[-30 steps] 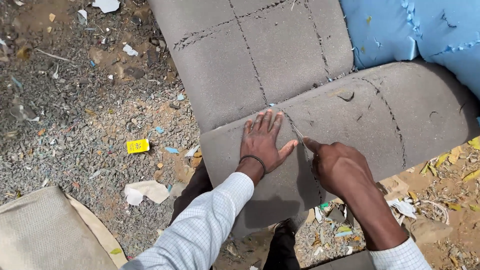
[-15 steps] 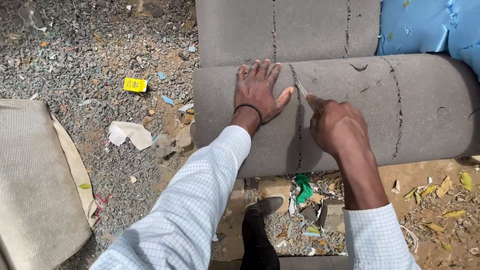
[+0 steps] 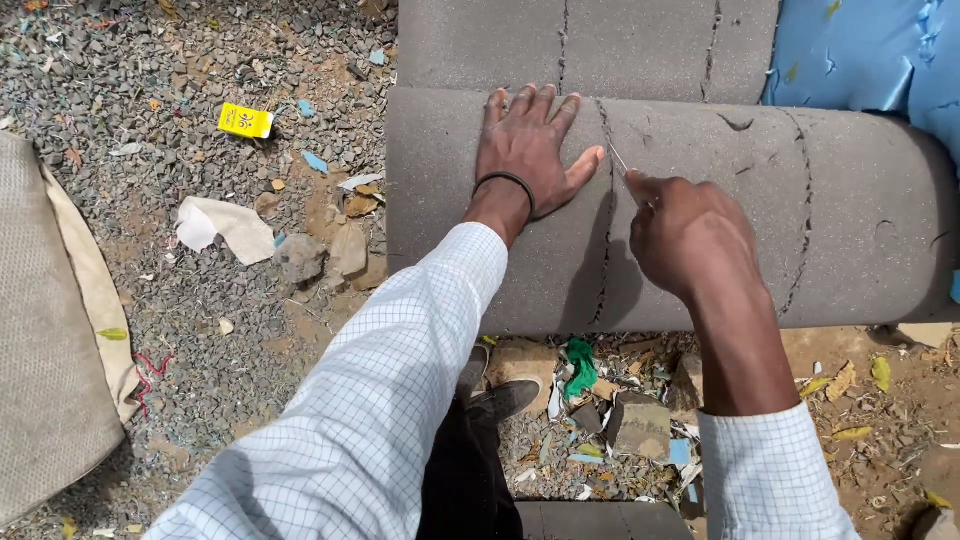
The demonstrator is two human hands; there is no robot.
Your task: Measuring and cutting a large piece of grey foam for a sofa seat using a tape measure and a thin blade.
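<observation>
A thick grey foam sheet [image 3: 850, 220] lies folded over in front of me, scored with rough cut lines. My left hand [image 3: 527, 145] presses flat on it, fingers spread, a dark band on the wrist. Just right of that hand runs a jagged cut line [image 3: 606, 230]. My right hand [image 3: 685, 232] is closed around a thin metal blade [image 3: 620, 159], whose tip sits at the cut line near my left thumb.
Blue foam [image 3: 860, 50] lies at the top right. Gravel ground is strewn with scraps, a yellow packet [image 3: 245, 121], white paper [image 3: 222, 224] and a green rag [image 3: 578, 356]. A beige cushion [image 3: 45, 330] sits at the left. My shoe [image 3: 505, 400] stands below the foam.
The view has shifted, so the foam's fold now sits higher in the frame. My left hand stays flat on the foam. My right hand with the blade remains at the cut line.
</observation>
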